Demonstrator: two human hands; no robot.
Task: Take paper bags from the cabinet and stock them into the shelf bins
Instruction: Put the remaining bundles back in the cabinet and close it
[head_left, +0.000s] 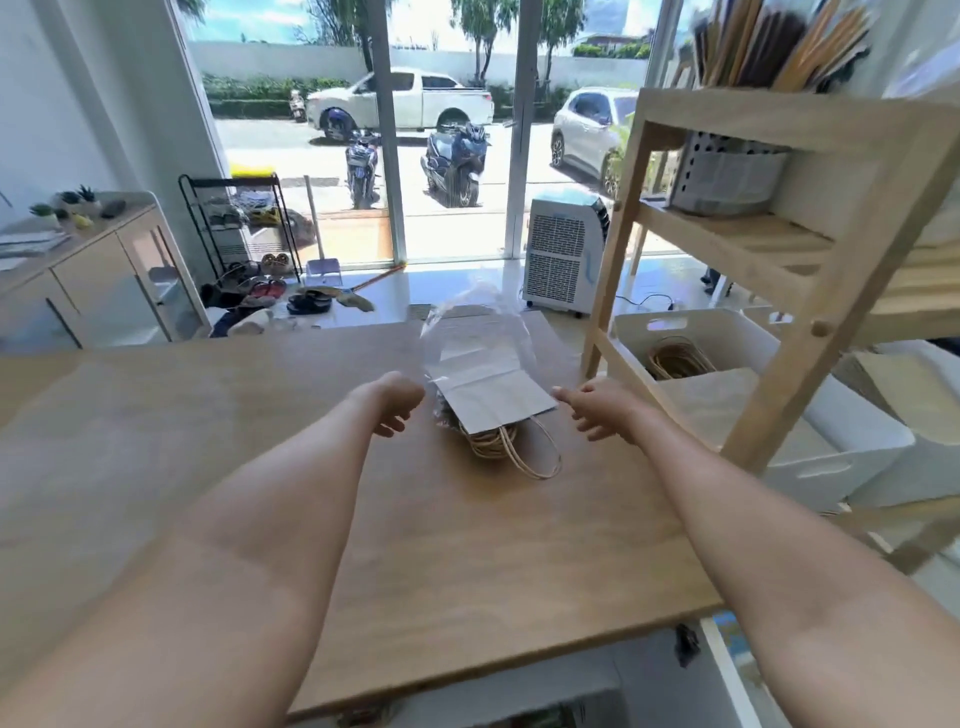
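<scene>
White paper bags (493, 392), a flat stack with twisted cord handles and half out of a clear plastic wrap (462, 322), are lying on the wooden table (467, 545), off the shelf and not yet in any bin. Both hands are flanking that stack: the left hand (392, 402) is sitting loosely curled just beside its left edge, the right hand (597, 408) is reaching with fingers spread at its right corner, and neither is gripping anything. Judging by this, stocking is only partly done; this stack is waiting to be unwrapped and moved. Right of the stack, a white bin (670, 332) low in the wooden shelf (769, 119) is already holding bags with cord handles showing. Higher, a grey perforated bin (727, 171) is holding something I cannot make out.
</scene>
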